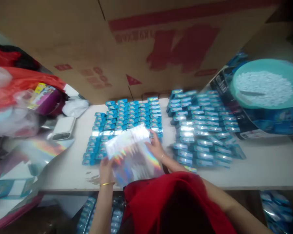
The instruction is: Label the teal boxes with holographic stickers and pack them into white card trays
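A shiny silver sheet with rainbow reflections is held up in front of my body, tilted over the table; whether it is a flat bag or a single sheet I cannot tell. My left hand, with a gold bangle at the wrist, grips its left edge. On the upper right edge, my right hand has its fingers closed. Behind the sheet stand rows of small blue boxes, partly hidden by it. A second group of blue boxes lies to the right of my right hand, with looser packs at its right side.
Large cardboard cartons form a wall behind the table. At the right, a green basin holds many small white pieces. A white device, plastic bags and shiny film lie at the left. More blue packs sit below the table edge.
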Action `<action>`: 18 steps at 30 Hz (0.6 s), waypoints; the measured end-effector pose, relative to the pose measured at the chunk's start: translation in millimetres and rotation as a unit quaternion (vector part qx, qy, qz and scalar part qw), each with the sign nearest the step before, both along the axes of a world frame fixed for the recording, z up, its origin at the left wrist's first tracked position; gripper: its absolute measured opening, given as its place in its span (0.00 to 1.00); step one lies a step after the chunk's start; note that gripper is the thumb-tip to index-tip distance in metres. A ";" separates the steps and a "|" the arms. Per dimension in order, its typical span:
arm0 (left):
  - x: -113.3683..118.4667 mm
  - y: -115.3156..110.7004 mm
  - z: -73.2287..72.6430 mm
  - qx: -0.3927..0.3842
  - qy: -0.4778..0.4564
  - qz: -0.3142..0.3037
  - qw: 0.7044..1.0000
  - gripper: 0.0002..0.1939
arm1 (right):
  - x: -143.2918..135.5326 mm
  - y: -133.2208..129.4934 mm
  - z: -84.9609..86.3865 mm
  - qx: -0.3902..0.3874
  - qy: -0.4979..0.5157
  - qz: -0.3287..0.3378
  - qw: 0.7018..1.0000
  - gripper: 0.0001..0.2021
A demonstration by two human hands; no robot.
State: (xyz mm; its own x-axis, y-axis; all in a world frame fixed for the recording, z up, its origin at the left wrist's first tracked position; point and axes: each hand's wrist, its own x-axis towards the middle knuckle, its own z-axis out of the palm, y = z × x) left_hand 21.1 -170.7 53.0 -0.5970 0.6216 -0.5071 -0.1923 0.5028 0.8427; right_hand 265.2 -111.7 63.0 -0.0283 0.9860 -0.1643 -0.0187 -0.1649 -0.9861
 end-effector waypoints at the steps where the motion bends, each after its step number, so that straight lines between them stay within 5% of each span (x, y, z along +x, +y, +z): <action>1: -3.1 -7.8 12.5 0.004 -0.050 -0.039 0.998 0.30 | 1.5 -5.3 7.7 0.007 0.026 0.003 1.000 0.21; 4: -8.4 -32.0 48.4 0.009 -0.132 -0.120 0.984 0.27 | 8.1 -21.7 28.4 -0.003 0.070 0.008 0.997 0.16; 9: -13.2 -52.1 97.5 0.040 -0.057 -0.079 0.994 0.22 | 25.6 -40.3 39.6 -0.048 0.092 0.029 0.994 0.21; 13: -3.3 -50.8 137.4 0.062 0.024 -0.119 0.991 0.21 | 37.2 -44.4 58.9 0.059 -0.108 0.027 0.992 0.27; 16: 17.3 -49.4 171.4 0.068 0.035 -0.186 0.980 0.22 | 28.6 -49.5 100.8 0.254 -0.308 0.030 0.916 0.37; 18: 31.7 -49.2 194.5 0.090 0.074 -0.234 0.965 0.22 | 13.0 -53.6 133.7 0.369 -0.364 0.106 0.849 0.41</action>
State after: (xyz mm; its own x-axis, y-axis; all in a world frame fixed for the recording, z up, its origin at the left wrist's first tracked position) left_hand 52.9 -219.8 247.5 -0.2874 0.9109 -0.2961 0.1493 0.3480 0.9255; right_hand 278.2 -165.2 196.7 -0.3736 0.8140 0.4449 0.5927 0.5784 -0.5605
